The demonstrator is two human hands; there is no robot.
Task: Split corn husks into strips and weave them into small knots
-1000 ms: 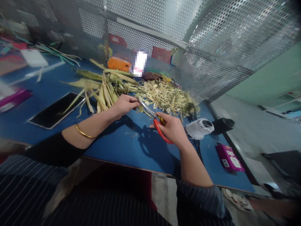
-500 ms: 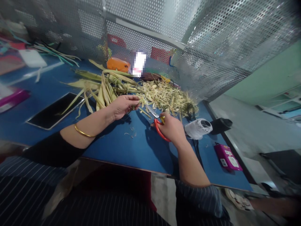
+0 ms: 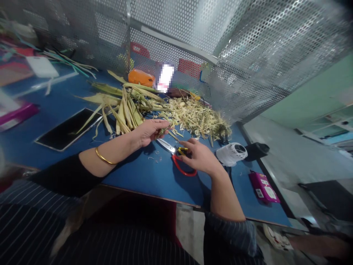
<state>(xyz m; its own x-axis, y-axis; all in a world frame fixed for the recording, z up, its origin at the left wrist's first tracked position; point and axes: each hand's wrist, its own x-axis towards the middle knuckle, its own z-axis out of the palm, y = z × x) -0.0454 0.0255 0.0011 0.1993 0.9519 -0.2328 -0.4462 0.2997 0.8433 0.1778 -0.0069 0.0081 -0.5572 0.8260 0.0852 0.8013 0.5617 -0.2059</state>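
Observation:
My left hand [image 3: 154, 130] is closed, its thumb and fingers pinching a small piece of corn husk [image 3: 163, 130]. Below it the scissors [image 3: 168, 145] rest on the blue table, blades pointing to the left hand, red and yellow handles to the right. My right hand [image 3: 197, 156] hovers over those handles with its fingers apart; the thumb is close to the red loop, and whether it touches I cannot tell. Behind the left hand lies a bunch of dried corn husks [image 3: 128, 112]. A heap of cut husk pieces [image 3: 197, 114] spreads beyond the right hand.
A white cone of thread [image 3: 231, 154] stands to the right, beside a black cylinder [image 3: 256, 151]. Near the right edge lies a purple packet [image 3: 264, 187]. A tablet [image 3: 67, 129] is on the left. At the back are an orange pouch [image 3: 140, 78], a lit phone and a perforated metal screen [image 3: 176, 40].
My right hand has loosened from the scissors, which now lie lower and further left on the table. My left hand has shifted slightly right and down, still pinching the husk piece.

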